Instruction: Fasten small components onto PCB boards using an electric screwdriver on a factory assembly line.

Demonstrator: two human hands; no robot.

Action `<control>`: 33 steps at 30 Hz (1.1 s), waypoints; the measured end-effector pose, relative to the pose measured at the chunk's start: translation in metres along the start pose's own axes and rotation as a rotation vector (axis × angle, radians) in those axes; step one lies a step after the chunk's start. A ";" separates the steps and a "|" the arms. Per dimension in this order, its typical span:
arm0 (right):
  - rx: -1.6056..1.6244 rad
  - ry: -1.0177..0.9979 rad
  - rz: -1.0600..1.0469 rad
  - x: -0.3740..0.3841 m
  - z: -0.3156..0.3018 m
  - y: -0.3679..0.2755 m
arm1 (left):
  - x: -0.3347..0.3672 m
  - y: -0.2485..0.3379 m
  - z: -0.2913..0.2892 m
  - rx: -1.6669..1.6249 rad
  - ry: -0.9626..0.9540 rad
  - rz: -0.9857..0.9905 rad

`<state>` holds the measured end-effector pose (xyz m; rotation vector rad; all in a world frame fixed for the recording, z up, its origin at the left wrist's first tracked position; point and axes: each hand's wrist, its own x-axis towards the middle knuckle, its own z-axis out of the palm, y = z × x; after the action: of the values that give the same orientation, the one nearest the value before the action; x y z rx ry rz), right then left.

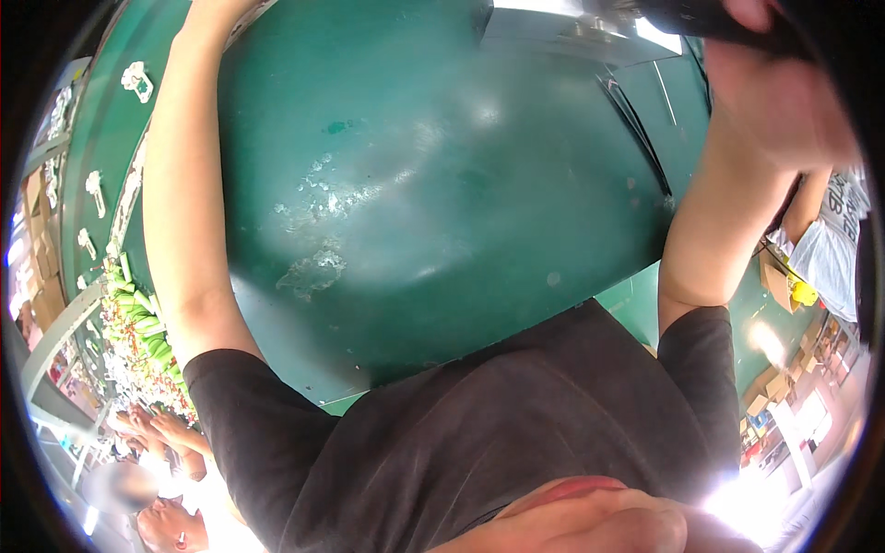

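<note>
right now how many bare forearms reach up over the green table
2: the left forearm along the dark green table left edge, the right forearm at its right edge; both hands are mostly cut off at the top.

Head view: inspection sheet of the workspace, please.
surface: green top, glossy, with pale wet-looking patches.
job's things: dark object at the upper edge, blurred, kind unclear.
clutter: grey metal part at the far side; nothing else on the top.
grips: right grip is at the dark object, blurred, closure unclear; left grip is out of frame, only the left forearm shows.
cables: thin dark lines, cable or seam, cannot tell.
surroundings: green bunches and white pieces to the left; another person's white top on the right, beside a yellow object.
</note>
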<state>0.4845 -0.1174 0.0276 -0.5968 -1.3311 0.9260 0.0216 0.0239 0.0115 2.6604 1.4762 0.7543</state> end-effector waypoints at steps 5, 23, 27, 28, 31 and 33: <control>-0.009 -0.016 -0.012 0.012 -0.045 0.021 | -0.020 0.039 -0.018 -0.079 0.012 0.069; -0.029 -0.063 -0.005 -0.016 0.184 -0.018 | -0.140 0.145 -0.019 -0.349 -0.034 0.240; -0.028 -0.084 -0.009 -0.014 0.196 -0.013 | -0.131 0.123 0.037 -0.316 0.528 0.692; -0.033 -0.085 -0.009 -0.014 0.201 -0.011 | -0.130 0.125 0.040 -0.349 0.563 0.756; -0.045 -0.094 -0.009 -0.015 0.207 -0.010 | -0.136 0.125 0.038 -0.281 0.513 0.750; -0.053 -0.105 -0.008 -0.016 0.210 -0.008 | -0.137 0.126 0.036 -0.292 0.494 0.734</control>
<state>0.2814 -0.1635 0.0628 -0.5899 -1.4546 0.9280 0.0763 -0.1480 -0.0470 2.8615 0.2889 1.5990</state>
